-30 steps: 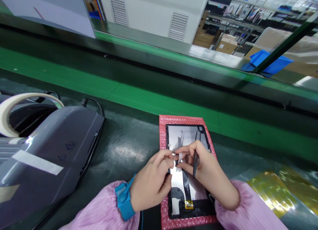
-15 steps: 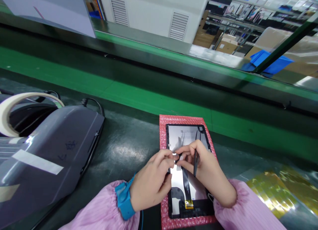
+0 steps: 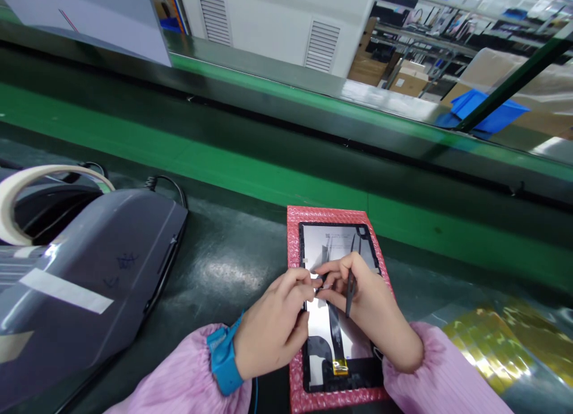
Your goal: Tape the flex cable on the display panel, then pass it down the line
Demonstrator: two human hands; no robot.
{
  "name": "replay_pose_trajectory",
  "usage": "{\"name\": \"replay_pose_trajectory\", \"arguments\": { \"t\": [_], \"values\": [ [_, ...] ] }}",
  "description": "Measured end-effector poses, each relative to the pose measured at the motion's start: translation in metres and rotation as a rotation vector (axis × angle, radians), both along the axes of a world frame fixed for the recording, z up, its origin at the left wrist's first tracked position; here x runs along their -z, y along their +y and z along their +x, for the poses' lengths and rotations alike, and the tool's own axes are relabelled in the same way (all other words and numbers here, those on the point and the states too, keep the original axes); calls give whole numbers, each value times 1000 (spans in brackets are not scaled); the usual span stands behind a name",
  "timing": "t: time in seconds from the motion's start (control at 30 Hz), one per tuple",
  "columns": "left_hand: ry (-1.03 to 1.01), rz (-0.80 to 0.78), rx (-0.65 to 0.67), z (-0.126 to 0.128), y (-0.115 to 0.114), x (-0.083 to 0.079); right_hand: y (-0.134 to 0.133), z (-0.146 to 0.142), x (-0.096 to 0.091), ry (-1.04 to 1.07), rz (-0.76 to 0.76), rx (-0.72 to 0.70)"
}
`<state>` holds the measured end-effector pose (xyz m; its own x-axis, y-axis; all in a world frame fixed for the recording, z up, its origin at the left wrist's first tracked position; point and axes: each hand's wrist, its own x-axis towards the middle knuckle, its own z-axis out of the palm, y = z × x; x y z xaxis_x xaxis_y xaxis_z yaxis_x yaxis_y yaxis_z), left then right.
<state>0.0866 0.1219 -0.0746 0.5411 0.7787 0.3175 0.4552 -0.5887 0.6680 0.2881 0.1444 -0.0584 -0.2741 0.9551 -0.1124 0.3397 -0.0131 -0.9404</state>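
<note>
A tablet screen (image 3: 342,234), its silvery back up and black frame around it, lies on a pink bubble-wrap pad (image 3: 293,247). A black flat cable (image 3: 335,333) runs down it to a piece of yellow tape (image 3: 340,367). Over the screen's left side, my left hand (image 3: 275,327) pinches with thumb and fingers; whatever is between them is hidden. My right hand (image 3: 369,294) has black tweezers (image 3: 350,292) tucked in it, tips pointing away from me. Its thumb and index finger meet my left fingertips at something tiny that I cannot make out.
On the left stands a grey machine housing (image 3: 107,241) with a cream tape roll (image 3: 8,217) on it and a black cable. Sheets with yellow film pieces (image 3: 487,348) lie at right. Beyond the bench runs a green belt (image 3: 233,166). A blue strap (image 3: 224,360) circles my left wrist.
The tweezers have tilted slightly in my right hand, their lower end shifting left. Marks on the green belt have moved left. My left hand is nearly still.
</note>
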Motion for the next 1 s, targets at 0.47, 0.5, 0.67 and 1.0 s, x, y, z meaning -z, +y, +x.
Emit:
{"name": "replay_pose_trajectory", "arguments": {
  "t": [0.47,0.5,0.67,1.0],
  "values": [
    [-16,-33,5,0,0,1,2,7,4,-326,531,95],
    [-24,-39,7,0,0,1,-3,8,3,-361,576,53],
    [-51,-73,14,0,-1,3,-32,9,-3,-526,932,-101],
    [-130,-108,24,0,1,3,-47,1,5,-783,1031,-155]
  ]
}}
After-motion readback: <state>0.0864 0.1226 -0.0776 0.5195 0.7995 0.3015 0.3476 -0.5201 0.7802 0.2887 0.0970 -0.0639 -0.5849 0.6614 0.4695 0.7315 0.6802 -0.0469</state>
